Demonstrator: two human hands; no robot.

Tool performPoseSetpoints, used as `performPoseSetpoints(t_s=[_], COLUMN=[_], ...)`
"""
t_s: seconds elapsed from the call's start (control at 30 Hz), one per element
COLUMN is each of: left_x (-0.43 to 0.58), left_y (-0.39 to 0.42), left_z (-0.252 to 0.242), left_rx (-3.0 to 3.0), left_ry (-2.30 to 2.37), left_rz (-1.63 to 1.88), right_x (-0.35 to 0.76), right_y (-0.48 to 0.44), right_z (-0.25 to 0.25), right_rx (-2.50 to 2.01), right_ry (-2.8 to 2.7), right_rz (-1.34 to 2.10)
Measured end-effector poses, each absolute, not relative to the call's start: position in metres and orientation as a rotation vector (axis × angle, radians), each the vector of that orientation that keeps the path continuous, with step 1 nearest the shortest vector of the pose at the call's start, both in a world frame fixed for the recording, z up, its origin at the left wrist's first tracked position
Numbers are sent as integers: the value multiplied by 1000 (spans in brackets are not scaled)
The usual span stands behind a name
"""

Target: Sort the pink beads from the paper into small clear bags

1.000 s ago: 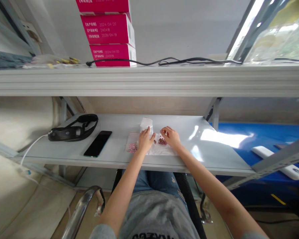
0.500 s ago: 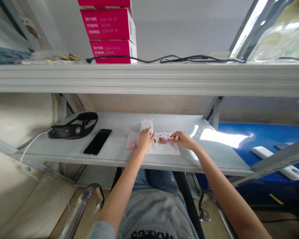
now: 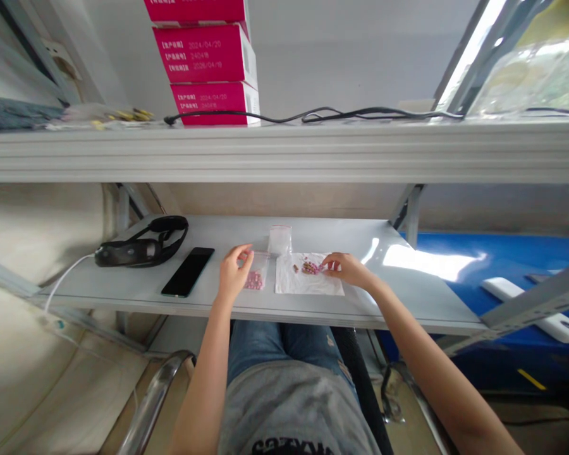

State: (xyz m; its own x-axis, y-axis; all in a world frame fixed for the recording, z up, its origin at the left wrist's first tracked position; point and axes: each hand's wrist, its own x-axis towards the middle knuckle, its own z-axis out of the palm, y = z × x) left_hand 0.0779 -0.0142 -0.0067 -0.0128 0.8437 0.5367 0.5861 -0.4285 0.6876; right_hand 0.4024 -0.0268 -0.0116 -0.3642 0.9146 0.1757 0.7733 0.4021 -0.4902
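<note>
My left hand (image 3: 236, 273) is at the left side of a clear plastic bag (image 3: 262, 262) with pink beads (image 3: 255, 280) in its lower part. Thumb and forefinger are pinched at the bag's upper left corner. To the right lies a white sheet (image 3: 308, 287), which looks like a flat packet or paper, bearing a small pile of pink and brownish beads (image 3: 310, 268). My right hand (image 3: 345, 268) rests at the pile's right side with fingertips pressed together; whatever is between them is too small to make out. Behind, a small clear zip bag (image 3: 280, 239) lies flat.
A black phone (image 3: 188, 272) and a black strapped device (image 3: 140, 251) with a white cable lie on the left of the white table (image 3: 360, 235). An upper shelf (image 3: 284, 155) overhangs, carrying pink boxes (image 3: 206, 54) and a black cable (image 3: 360, 114). White devices lie at right.
My left hand has moved left, off the white sheet's edge to the left side of the bead bag. The right hand has shifted slightly toward the bead pile. The view has tilted slightly.
</note>
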Motion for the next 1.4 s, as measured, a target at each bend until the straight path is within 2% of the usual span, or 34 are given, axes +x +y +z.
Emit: performPoseSetpoints(t_s=[0.17, 0.3, 0.63, 0.77, 0.9, 1.1, 1.4], left_x=[52, 58, 62, 74, 105, 155, 181], left_y=[-22, -25, -24, -23, -14, 9, 19], left_z=[-17, -21, -15, -2, 6, -2, -25], left_rx=[2259, 2351, 2297, 2058, 1655, 1379, 1289], left_ry=[1453, 1361, 1376, 1312, 1047, 972, 1003], left_rz=[945, 837, 1017, 1256, 1461, 1405, 1390], right_x=[392, 384, 371, 364, 355, 349, 350], right_y=[-24, -23, -22, -19, -20, -26, -21], right_z=[-14, -9, -9, -15, -14, -5, -11], right_rx=[-1371, -1329, -1264, -1229, -1203, -1120, -1205], right_ry=[-2098, -1978, -1832, -1816, -1759, -1559, -1372], right_rz=[405, 430, 511, 535, 690, 1107, 1112])
